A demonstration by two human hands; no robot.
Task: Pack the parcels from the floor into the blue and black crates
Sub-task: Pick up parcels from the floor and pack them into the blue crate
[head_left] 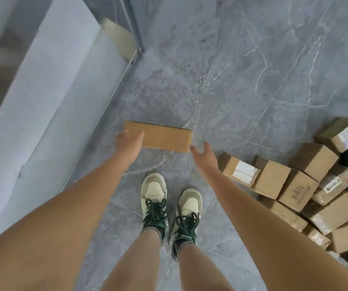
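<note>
Box: flat, long axis running left to right between both hands.
Left hand: fingers curled on its left end.
Right hand: spread, just beside its right end.

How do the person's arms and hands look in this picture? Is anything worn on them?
Both arms are bare as far up as the picture shows: no sleeves, gloves, watch or rings can be seen. The left hand and the right hand are bare too. Lower down, the person wears cream sneakers with dark green laces and short socks.
</note>
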